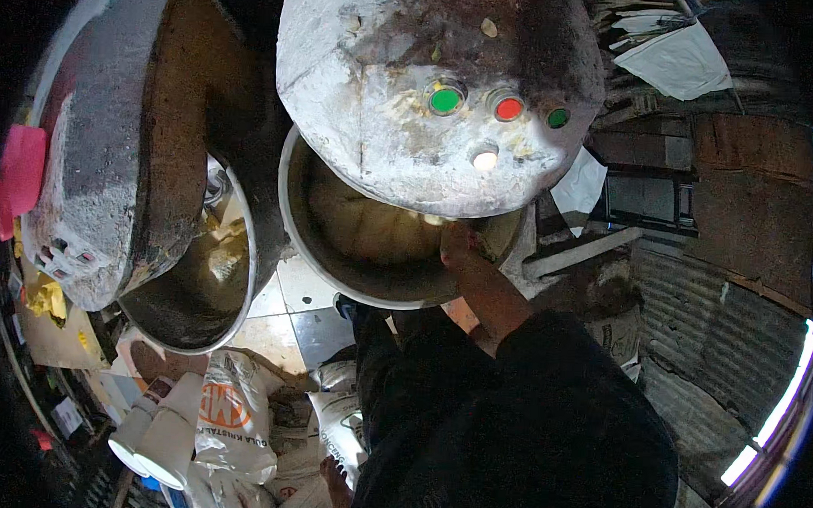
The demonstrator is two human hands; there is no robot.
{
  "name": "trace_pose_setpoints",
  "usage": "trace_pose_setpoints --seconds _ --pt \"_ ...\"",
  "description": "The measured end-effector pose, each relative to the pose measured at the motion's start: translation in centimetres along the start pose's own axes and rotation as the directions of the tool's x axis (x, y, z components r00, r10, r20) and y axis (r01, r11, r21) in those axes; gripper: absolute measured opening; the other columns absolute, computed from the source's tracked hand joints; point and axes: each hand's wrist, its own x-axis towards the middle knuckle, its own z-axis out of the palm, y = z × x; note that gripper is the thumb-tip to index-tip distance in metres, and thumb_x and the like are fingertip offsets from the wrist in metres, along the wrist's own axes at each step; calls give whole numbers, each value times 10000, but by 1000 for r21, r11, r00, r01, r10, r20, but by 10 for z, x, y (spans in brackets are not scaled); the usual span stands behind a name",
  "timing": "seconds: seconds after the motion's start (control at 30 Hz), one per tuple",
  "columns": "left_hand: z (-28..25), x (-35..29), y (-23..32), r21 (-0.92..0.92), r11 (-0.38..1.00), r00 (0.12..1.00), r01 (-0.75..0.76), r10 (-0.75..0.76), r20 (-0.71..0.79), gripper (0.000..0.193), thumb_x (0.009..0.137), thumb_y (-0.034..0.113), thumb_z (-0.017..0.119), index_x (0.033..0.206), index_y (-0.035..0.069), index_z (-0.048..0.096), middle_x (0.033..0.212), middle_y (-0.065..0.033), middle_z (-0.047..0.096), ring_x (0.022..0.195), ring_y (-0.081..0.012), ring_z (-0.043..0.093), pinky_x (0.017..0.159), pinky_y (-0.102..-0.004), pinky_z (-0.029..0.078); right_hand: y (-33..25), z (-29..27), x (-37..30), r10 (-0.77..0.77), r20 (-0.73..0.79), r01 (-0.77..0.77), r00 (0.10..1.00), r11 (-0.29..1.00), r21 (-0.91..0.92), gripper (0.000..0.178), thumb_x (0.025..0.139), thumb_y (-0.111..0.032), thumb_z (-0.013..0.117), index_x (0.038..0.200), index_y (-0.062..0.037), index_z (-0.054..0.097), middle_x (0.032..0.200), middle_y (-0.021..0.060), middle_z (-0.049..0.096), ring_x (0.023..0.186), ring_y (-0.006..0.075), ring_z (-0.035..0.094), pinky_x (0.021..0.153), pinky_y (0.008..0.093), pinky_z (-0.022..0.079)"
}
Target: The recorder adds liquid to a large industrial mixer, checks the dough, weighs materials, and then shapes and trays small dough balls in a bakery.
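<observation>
My right hand (467, 254) reaches over the near right rim of a wide, round, grey metal bowl (370, 280), its wrist bare below a black sleeve (551, 353). The fingers are partly hidden in the shadow inside the bowl, and I cannot tell whether they are spread, closed or gripping anything. A ridged, tan, dough-like mass (363, 221) lies inside the bowl, close to the left of that hand. A bulky, rounded machine housing (410, 156), crusted in white and stained dark on top, overhangs the bowl's far side, its face set with a bright green round button (445, 100), a red round button (508, 108) and a darker green one, above a glowing white lamp (485, 158).

My left hand (334, 475) hangs on the near side of the bowl, beside white printed plastic sacks (230, 427); whether it is wide or narrow I cannot tell. Left of the bowl, a second grey metal bowl (185, 325) holds yellow lumps (229, 264) beneath another white-crusted machine (96, 180). Two white cylindrical containers (169, 438) lean together on the near left of the bowl, while corrugated metal sheets (691, 309) stretch to its right.
</observation>
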Motion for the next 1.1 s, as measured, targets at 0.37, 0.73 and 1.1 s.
trace_pose_setpoints --seconds 0.37,0.73,1.1 --pt "2 -11 4 -13 1000 998 -7 6 -60 259 821 317 602 998 135 555 800 -19 538 668 -159 485 582 -316 388 -27 -1 30 192 145 -219 971 954 204 280 800 -274 604 977 -59 627 904 81 606 826 202 612 621 387 510" --pt "14 -11 -1 -14 1000 998 8 -9 -65 242 825 312 592 992 141 556 795 -14 538 660 -156 482 568 -311 380 -6 -20 8 105 254 -144 962 980 138 198 768 -204 617 865 -32 617 868 94 597 826 190 584 663 382 493" --pt "17 46 -45 -14 1000 1000 22 -22 -22 227 828 307 583 986 147 557 790 -9 538 652 -154 479 554 -307 372 4 75 63 84 427 34 900 965 -262 223 835 -236 594 912 -47 684 915 89 667 778 220 644 602 358 517"
